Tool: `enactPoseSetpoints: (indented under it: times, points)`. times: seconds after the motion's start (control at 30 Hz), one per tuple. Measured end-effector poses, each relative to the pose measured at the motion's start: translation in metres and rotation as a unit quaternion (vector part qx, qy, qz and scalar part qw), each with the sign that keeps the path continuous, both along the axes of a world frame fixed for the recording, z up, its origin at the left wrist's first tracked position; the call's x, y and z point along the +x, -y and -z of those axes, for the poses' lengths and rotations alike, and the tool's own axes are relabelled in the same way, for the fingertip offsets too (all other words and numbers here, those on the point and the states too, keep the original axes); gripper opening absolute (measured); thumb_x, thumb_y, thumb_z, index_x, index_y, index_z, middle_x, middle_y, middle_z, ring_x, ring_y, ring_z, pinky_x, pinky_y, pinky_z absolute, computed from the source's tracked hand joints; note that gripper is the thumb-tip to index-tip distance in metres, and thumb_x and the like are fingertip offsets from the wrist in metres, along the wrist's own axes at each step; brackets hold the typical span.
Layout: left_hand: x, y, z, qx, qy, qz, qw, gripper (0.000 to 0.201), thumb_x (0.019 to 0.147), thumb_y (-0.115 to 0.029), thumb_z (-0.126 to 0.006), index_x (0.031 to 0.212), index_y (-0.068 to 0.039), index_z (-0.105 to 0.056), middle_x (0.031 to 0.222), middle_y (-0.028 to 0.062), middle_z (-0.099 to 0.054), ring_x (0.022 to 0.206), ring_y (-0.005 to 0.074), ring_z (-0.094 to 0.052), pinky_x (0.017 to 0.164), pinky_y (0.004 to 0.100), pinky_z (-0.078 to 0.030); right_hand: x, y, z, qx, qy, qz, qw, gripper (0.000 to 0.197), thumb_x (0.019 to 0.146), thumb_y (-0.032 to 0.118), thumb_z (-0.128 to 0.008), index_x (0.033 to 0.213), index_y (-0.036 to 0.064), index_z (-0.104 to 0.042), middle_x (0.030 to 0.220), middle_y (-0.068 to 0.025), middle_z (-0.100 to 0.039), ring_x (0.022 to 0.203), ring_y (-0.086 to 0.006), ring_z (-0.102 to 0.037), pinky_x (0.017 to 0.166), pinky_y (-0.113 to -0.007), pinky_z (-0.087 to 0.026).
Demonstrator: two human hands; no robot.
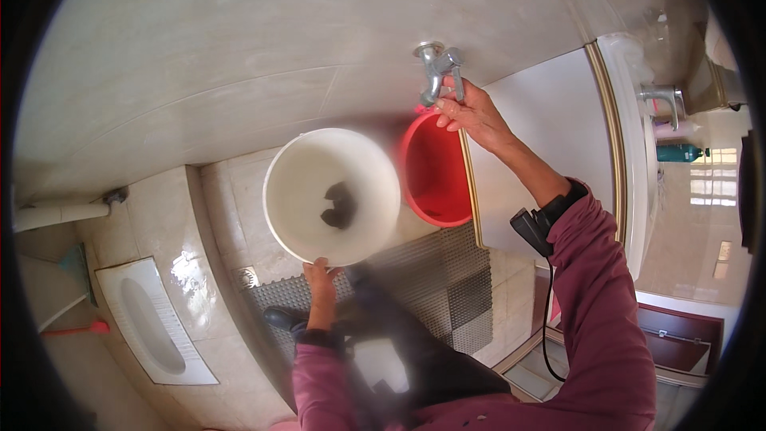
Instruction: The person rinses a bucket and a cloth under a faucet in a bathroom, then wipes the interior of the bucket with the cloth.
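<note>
A large white bucket point(283, 191) is in the middle, its mouth facing me. My left hand point(321, 279) grips its near rim, with the fingers over the edge. At the bottom of the bucket lies a dark grey thing point(341, 206) whose kind I cannot make out. My right hand point(471, 116) is up at the wall, closed around the lever of a metal tap point(432, 76). Below that hand stands a red bucket point(435, 168), partly hidden behind a white panel with a gold edge. I cannot make out any water running from the spout.
A grey studded mat point(431, 303) covers part of the tiled floor beneath me. To the left, past a raised step point(219, 247), is a squat toilet point(155, 323). At right are the white cabinet panel point(550, 136), a basin tap point(666, 100) and a green bottle point(678, 152).
</note>
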State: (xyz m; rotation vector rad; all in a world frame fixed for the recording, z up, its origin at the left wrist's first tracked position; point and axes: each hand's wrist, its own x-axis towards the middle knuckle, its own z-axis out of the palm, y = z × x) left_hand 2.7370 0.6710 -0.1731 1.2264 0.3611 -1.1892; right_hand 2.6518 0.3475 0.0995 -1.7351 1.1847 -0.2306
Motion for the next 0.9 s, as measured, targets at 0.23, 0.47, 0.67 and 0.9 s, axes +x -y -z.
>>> enactPoseSetpoints:
  times: [0.23, 0.47, 0.67, 0.9]
  points:
    - [-0.01, 0.027, 0.01, -0.033, -0.003, 0.033, 0.999, 0.034, 0.064, -0.011, -0.043, 0.095, -0.002, -0.034, 0.086, 0.0118, -0.044, 0.074, 0.0227, -0.048, 0.055, 0.0318, -0.047, -0.001, 0.011, 0.006, -0.019, -0.055, -0.075, 0.996, 0.025, 0.074, 0.02, -0.046, 0.089, 0.0005, -0.04, 0.075, -0.0036, -0.049, 0.06, -0.0095, -0.046, 0.054, -0.021, -0.039]
    - [-0.012, 0.037, 0.019, -0.023, -0.031, 0.065, 0.997, 0.041, 0.067, -0.018, -0.046, 0.103, -0.008, -0.028, 0.096, 0.0091, -0.04, 0.081, 0.0205, -0.044, 0.059, 0.0308, -0.044, 0.005, -0.002, -0.02, -0.054, -0.008, -0.093, 0.994, 0.031, 0.069, 0.021, -0.051, 0.092, 0.0018, -0.042, 0.068, -0.0076, -0.049, 0.058, -0.0142, -0.049, 0.056, -0.026, -0.04]
    - [-0.004, 0.037, 0.005, 0.07, 0.001, 0.186, 0.98, 0.049, 0.069, -0.028, -0.051, 0.107, -0.01, -0.028, 0.095, 0.0076, -0.044, 0.083, 0.0206, -0.047, 0.061, 0.0331, -0.039, 0.0, 0.008, -0.015, -0.027, -0.074, -0.069, 0.994, 0.036, 0.074, 0.025, -0.047, 0.098, -0.0006, -0.041, 0.072, -0.0043, -0.05, 0.057, -0.0102, -0.047, 0.054, -0.021, -0.039]
    - [0.012, -0.072, -0.013, 0.016, -0.093, 0.06, 0.994, 0.053, 0.071, -0.017, -0.05, 0.115, -0.006, -0.022, 0.095, 0.0127, -0.045, 0.077, 0.0223, -0.05, 0.057, 0.0315, -0.043, -0.016, 0.033, -0.035, 0.04, -0.051, -0.177, 0.982, 0.036, 0.079, 0.032, -0.033, 0.103, 0.0063, -0.038, 0.073, -0.0036, -0.048, 0.061, -0.0103, -0.047, 0.057, -0.023, -0.039]
